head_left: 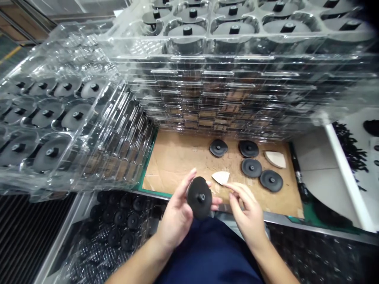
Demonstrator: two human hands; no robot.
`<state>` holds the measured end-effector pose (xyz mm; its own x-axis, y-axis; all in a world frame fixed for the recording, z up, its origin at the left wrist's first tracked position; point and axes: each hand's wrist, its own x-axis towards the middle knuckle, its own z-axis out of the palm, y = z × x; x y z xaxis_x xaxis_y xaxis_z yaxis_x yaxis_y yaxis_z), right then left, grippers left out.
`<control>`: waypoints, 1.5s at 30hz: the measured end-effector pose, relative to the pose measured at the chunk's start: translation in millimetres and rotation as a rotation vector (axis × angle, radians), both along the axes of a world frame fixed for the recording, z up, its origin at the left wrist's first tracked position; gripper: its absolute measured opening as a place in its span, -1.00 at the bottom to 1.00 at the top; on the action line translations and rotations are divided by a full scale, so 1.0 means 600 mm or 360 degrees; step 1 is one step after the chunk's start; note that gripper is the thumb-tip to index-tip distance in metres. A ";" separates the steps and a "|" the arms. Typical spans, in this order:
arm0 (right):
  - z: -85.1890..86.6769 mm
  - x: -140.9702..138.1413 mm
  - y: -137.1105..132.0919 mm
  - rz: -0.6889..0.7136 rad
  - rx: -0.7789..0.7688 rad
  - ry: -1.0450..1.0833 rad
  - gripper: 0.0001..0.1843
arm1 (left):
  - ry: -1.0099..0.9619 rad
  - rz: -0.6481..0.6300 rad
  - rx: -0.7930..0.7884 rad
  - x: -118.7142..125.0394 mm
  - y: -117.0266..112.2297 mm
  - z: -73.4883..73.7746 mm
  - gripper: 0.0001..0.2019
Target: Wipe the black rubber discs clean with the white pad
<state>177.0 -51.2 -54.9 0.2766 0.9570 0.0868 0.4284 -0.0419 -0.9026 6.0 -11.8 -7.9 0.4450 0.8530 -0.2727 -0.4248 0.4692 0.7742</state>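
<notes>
My left hand (179, 211) is wrapped round the edge of a black oval disc (199, 206), which has a short stem at its centre facing me. Pinched between the fingertips of my right hand (247, 211) is one corner of a small pale, pointed, curved-sided piece (220, 178). It is just beyond the disc and apart from it. Similar black discs lie stem up on the cardboard sheet (174, 154), among them a disc (218, 147) and another disc (271, 180). A second pale piece (276, 159) rests at the right of the cardboard.
Tall stacks of clear plastic trays (192, 59) filled with stemmed discs stand behind; another tray stack (89, 130) is at left. A white bin wall (346, 173) edges the right side. Lower left, a tray (118, 221) holds more dark round parts.
</notes>
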 end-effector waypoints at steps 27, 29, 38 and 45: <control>0.121 0.040 0.018 0.0880 -0.0866 0.1652 -0.82 | 0.0376 -0.0756 0.0364 0.004 0.002 0.005 0.16; 0.120 0.041 0.011 0.0871 -0.0850 0.1671 -0.86 | 0.0377 -0.0770 0.0374 0.006 0.002 0.005 0.20; 0.106 0.052 -0.037 0.0561 -0.0699 0.1602 -0.88 | 0.0481 -0.0693 0.0698 0.023 -0.005 0.006 0.12; 0.086 0.093 -0.067 0.0401 -0.0467 0.1220 -0.91 | 0.0571 -0.0779 0.0803 0.049 -0.002 0.005 0.12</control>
<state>233.1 -91.7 -3.4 -0.0661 0.9523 -0.2981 -0.2676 -0.3047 -0.9141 35.4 -12.7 -4.9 0.7598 0.6419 -0.1029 0.0555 0.0936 0.9941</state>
